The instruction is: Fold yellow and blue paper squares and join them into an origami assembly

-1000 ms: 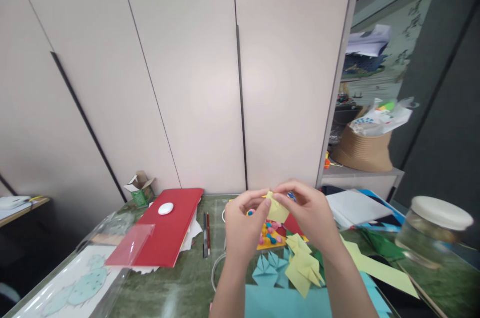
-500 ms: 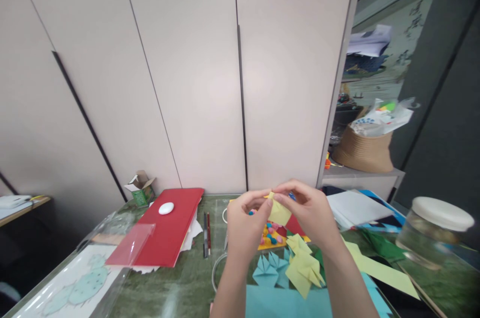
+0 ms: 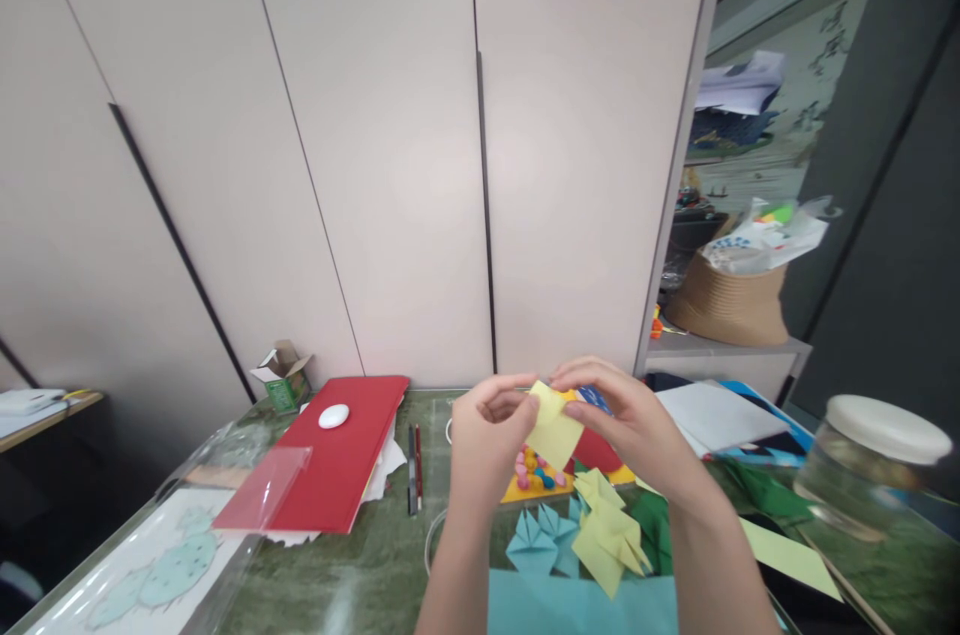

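Note:
A small folded piece of yellow paper (image 3: 556, 433) is held up above the table between my two hands. My left hand (image 3: 491, 430) pinches its left edge between thumb and fingers. On the other side, my right hand (image 3: 619, 415) has its thumb and fingertips closed on the upper right edge. Below my hands lie several yellow folded paper shapes (image 3: 609, 537), and beside them blue folded paper shapes (image 3: 534, 543). A blue sheet of paper (image 3: 581, 605) lies nearest to me, between my forearms.
A red folder (image 3: 337, 455) with a white round object (image 3: 334, 416) lies left. Two pens (image 3: 415, 470) rest beside it. A small green box (image 3: 282, 380) stands at the back. On the right are a lidded clear jar (image 3: 862, 475) and white paper (image 3: 720, 415). Behind rises a pale cabinet (image 3: 390, 165).
My hands have moved slightly apart, the right one shifting right. More of the yellow paper's face shows between them, and its top corner is now uncovered.

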The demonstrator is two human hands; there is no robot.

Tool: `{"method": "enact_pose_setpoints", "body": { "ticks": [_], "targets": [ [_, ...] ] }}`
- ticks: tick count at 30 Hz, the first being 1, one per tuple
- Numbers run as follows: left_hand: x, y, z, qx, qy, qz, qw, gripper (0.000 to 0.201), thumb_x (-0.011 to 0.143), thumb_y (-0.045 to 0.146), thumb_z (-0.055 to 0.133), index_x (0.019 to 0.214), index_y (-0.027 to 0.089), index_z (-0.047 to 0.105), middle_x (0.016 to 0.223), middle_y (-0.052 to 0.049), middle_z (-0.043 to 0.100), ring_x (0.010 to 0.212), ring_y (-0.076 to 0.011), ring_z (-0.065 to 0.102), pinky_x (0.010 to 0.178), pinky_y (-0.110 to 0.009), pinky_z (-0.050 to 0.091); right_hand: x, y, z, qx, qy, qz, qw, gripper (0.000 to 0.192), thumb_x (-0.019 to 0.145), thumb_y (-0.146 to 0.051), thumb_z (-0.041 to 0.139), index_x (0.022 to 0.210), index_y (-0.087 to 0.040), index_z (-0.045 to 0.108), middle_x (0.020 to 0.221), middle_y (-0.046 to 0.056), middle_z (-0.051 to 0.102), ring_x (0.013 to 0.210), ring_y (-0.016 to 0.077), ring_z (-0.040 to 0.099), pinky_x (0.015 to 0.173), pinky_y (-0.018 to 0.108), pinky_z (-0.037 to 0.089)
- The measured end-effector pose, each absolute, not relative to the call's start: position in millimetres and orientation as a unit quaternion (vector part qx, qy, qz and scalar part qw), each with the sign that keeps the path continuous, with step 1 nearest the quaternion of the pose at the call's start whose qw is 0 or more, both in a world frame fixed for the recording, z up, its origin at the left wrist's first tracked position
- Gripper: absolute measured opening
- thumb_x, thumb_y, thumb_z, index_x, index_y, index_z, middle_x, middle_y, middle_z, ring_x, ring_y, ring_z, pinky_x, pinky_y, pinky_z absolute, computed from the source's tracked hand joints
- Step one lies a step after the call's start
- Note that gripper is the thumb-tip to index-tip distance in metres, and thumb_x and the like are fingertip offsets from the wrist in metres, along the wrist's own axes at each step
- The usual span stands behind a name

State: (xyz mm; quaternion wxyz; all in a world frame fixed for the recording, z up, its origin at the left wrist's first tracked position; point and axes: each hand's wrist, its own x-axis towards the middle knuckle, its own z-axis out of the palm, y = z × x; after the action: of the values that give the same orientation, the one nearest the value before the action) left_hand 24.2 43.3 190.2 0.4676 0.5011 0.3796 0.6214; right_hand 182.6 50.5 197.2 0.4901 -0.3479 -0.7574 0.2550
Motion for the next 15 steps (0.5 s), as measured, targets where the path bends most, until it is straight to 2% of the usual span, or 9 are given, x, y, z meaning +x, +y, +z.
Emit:
{"method": "enact_pose_setpoints", "body": {
  "ticks": [5,9,15],
  "targets": [
    [24.9,39.0,193.1,0.522,0.385,0.615,0.448,0.020,0.067,0.019,0.064,0.084,0.011,0.066,0.060,-0.003,0.065,0.056,-0.0104,0.056,0.054,-0.020,0.045,179.7,50.2,197.1,-0.357,-0.757,0.252,0.486,0.011,0.081,-0.029,0.052,0.077,-0.022,0.059,0.088,0.004,0.062,0.086,0.0177,0.057,0.074,0.028,0.046],
    [23.7,37.9,192.0,0.545,0.393,0.607,0.424,0.024,0.069,0.021,0.063,0.091,0.012,0.065,0.063,-0.003,0.066,0.057,-0.0111,0.056,0.055,-0.020,0.044,177.4,48.0,197.6,-0.395,-0.736,0.258,0.485,0.014,0.081,-0.032,0.052,0.075,-0.021,0.058,0.077,0.002,0.062,0.073,0.0161,0.058,0.065,0.025,0.046],
    [24.2,34.8,195.6,0.566,0.416,0.595,0.389,0.020,0.069,0.020,0.061,0.088,0.012,0.066,0.064,-0.004,0.068,0.059,-0.0119,0.057,0.059,-0.022,0.044,176.1,47.0,196.9,-0.412,-0.712,0.286,0.491,0.014,0.078,-0.034,0.056,0.074,-0.021,0.058,0.075,0.000,0.061,0.065,0.0138,0.058,0.060,0.024,0.045]
  ]
}}
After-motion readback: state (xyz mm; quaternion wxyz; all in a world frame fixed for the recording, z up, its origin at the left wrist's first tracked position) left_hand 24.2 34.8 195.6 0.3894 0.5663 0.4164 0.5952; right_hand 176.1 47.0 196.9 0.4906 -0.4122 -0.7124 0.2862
